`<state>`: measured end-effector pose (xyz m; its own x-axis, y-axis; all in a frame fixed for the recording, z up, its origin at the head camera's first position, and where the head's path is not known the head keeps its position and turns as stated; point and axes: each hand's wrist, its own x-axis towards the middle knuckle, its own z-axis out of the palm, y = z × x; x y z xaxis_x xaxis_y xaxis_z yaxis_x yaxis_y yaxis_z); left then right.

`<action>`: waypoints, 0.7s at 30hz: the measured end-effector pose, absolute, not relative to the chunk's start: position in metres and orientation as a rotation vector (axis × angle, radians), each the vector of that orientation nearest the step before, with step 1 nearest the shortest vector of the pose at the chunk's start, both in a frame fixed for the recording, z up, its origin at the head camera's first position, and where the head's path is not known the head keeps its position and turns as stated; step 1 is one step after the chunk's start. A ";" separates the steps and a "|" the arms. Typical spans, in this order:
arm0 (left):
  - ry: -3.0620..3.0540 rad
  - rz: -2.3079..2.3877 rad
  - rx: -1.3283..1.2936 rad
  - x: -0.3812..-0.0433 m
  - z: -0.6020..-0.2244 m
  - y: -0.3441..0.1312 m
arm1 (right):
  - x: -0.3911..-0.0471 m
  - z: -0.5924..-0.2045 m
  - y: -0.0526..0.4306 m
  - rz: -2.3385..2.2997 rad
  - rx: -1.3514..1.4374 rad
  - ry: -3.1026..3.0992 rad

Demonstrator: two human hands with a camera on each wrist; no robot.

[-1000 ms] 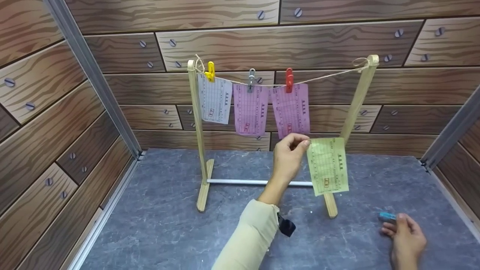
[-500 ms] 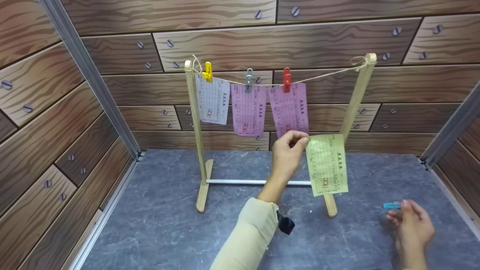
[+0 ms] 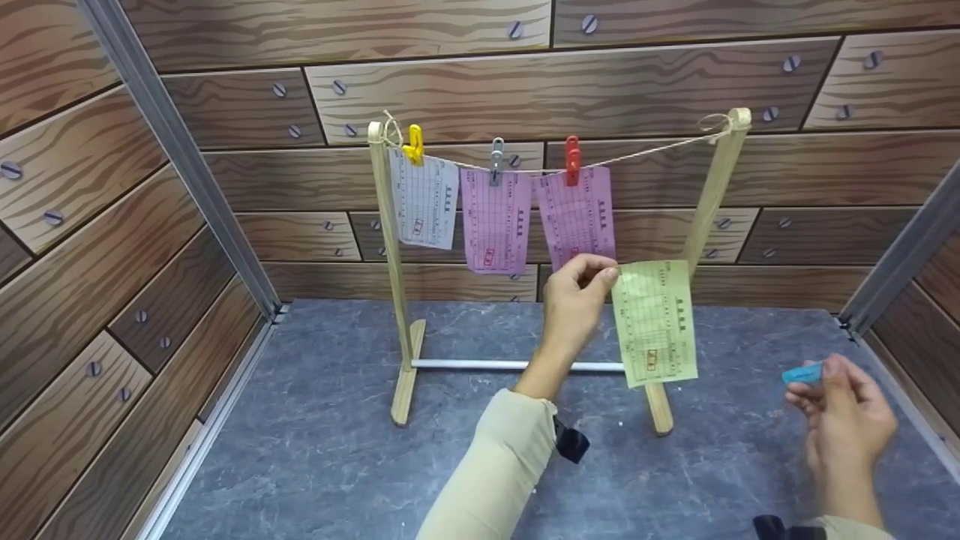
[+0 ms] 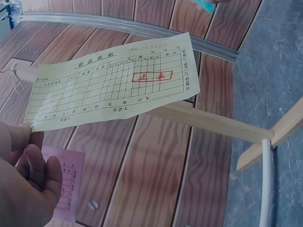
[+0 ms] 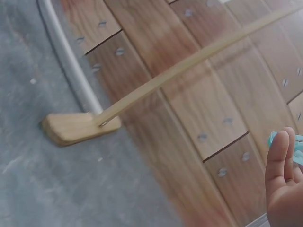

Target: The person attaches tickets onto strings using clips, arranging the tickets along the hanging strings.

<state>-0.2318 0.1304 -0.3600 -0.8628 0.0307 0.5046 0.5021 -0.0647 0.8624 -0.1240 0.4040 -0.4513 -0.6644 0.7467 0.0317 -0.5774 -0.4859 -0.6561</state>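
Observation:
My left hand (image 3: 576, 307) pinches the upper left corner of a yellow-green receipt slip (image 3: 655, 322), which hangs in front of the rack's right post. Printed lines and a red stamp box show on the slip (image 4: 113, 85) in the left wrist view. Off to the right, my right hand (image 3: 851, 420) holds a blue clothespin (image 3: 802, 373) between thumb and fingers, above the table. Behind the left hand, a string (image 3: 652, 156) carries a white slip (image 3: 424, 201) under a yellow clothespin (image 3: 414, 145), and two pink slips (image 3: 496, 225) under a grey clothespin (image 3: 496, 161) and a red clothespin (image 3: 573, 160).
The string runs between two wooden posts (image 3: 390, 247), joined low down by a white rod (image 3: 480, 365). Wooden feet (image 3: 658, 409) stand on the grey marbled table (image 3: 315, 465). Wood-patterned walls (image 3: 600, 90) with metal corner rails (image 3: 187, 165) enclose the back and sides.
My right hand has risen and moved to the right with the blue clothespin. The left hand and the yellow-green slip have moved up slightly.

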 end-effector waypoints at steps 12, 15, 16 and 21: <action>-1.908 -1.956 -0.557 -0.233 -0.346 0.129 | -0.128 -0.406 0.386 1.974 -0.104 -1.029; -1.899 -1.949 -0.562 -0.234 -0.342 0.129 | -0.128 -0.395 0.383 1.976 -0.056 -1.043; -1.895 -1.947 -0.566 -0.234 -0.341 0.129 | -0.128 -0.391 0.382 1.975 -0.036 -1.050; -1.889 -1.930 -0.583 -0.235 -0.337 0.128 | -0.130 -0.376 0.378 1.963 0.067 -1.079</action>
<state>-0.2352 0.1285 -0.3368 -0.8430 0.0196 0.5375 0.5369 -0.0271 0.8432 -0.1296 0.3782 -0.3764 -0.6196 0.6634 0.4196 -0.7098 -0.2454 -0.6603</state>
